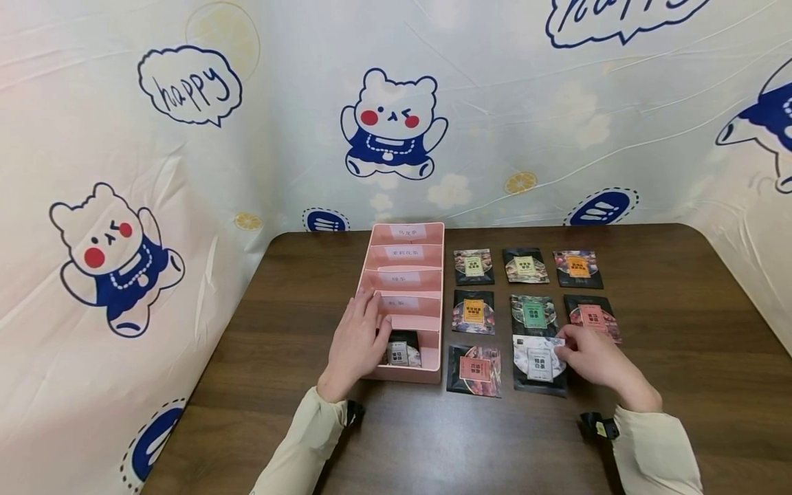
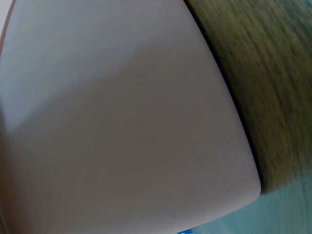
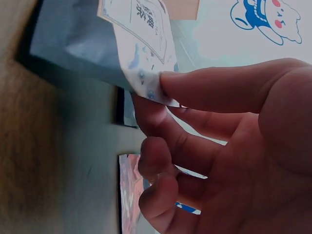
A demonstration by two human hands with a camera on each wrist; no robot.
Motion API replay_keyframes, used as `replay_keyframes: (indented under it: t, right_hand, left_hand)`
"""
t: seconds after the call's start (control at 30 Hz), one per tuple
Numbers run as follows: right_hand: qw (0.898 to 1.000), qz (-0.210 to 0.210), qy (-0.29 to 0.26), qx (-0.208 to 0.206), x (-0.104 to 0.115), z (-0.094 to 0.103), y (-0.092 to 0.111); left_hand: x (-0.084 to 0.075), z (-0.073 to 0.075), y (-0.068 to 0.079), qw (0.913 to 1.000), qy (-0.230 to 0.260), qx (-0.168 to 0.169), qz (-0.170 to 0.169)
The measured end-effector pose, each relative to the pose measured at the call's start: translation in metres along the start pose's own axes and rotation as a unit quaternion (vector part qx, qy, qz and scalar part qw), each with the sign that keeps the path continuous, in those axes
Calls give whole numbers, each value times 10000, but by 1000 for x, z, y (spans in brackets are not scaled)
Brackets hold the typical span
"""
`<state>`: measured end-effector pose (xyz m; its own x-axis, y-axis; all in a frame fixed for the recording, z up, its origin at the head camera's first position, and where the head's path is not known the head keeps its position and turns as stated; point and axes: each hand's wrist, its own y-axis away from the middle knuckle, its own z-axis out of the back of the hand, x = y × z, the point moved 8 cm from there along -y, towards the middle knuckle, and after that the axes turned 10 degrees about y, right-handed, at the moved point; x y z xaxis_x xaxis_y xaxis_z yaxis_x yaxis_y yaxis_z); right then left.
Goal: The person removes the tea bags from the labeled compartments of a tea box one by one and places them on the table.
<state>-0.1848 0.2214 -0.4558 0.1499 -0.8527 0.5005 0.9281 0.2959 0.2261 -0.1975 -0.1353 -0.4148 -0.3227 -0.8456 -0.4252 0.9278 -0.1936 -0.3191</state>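
In the head view my right hand (image 1: 594, 357) pinches the upper right corner of a black tea sachet (image 1: 540, 368) with a white label. The right wrist view shows thumb and forefinger on the corner of that sachet (image 3: 146, 53), which is raised and tilted there. My left hand (image 1: 355, 337) rests over the left rim of a pink divided box (image 1: 411, 375), its fingers lying along the edge. A dark sachet with a pale label (image 1: 399, 352) stands in the box's nearest compartment, partly hidden by my thumb. The left wrist view holds the box's outer wall (image 2: 136, 122) but not the hand.
Other tea sachets lie in rows right of the box, among them a green one (image 1: 535, 314), a red one (image 1: 475, 370) and an orange-labelled one (image 1: 473, 311). White paper labels (image 1: 405, 252) mark the compartments. A printed curtain (image 1: 482, 103) hangs behind the wooden table (image 1: 458, 447).
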Motion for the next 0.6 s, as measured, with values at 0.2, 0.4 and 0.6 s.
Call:
replay_keyframes:
  t: [0.2,0.4,0.6]
  right_hand:
    - [9999,-12,62,123,-4,-5,-1]
    - [9996,31,200,178,-6,-8,-2]
    - [9995,-1,212,224,-7,-10,-2]
  left_hand:
    - [0,0,0,10000,-17,-12,11]
    - [0,0,0,10000,-22,-28,-5]
    - [0,0,0,10000,-15,-10,-2]
